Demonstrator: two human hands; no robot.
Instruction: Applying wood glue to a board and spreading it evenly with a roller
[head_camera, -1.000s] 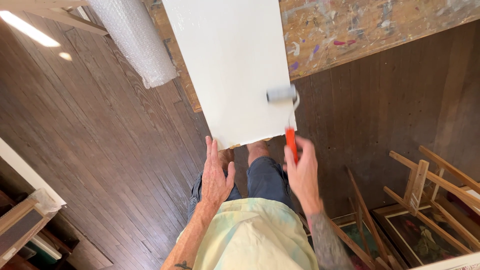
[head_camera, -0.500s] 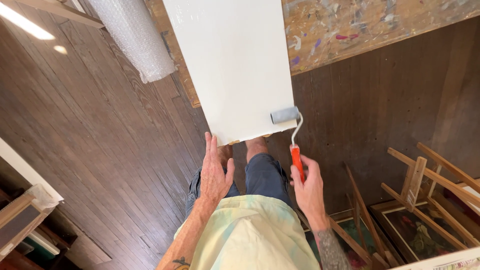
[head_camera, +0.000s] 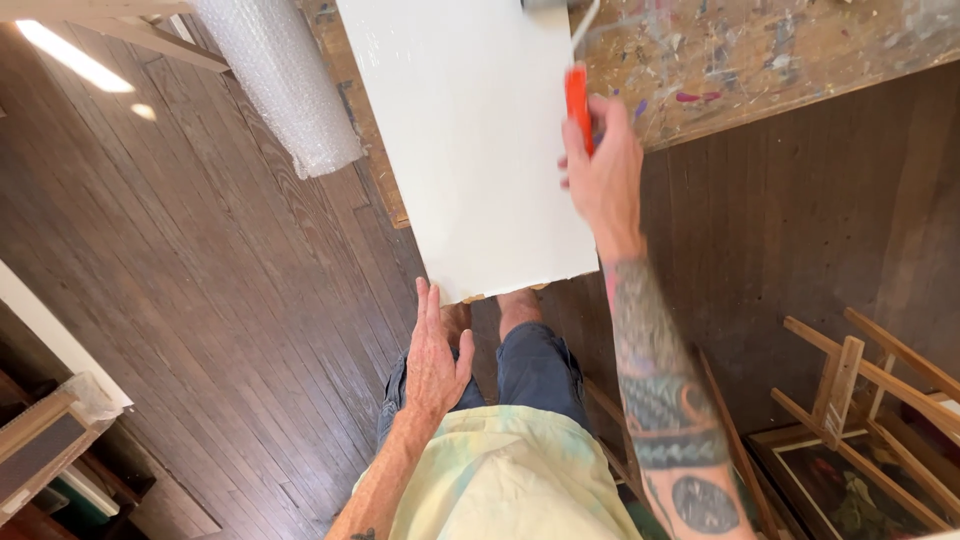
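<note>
Your right hand, fist closed on the orange roller handle, has moved up the white panel. Left hand unchanged: fingers flat and open, at the panel's bottom edge.

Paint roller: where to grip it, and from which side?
Grip the roller by its orange handle, from the near end, as the right hand does. The handle is straight and points back toward the person; the wire frame and roller head run off the top edge above the white board.

Bubble-wrap roll and wooden easel on dark plank floor.
</note>
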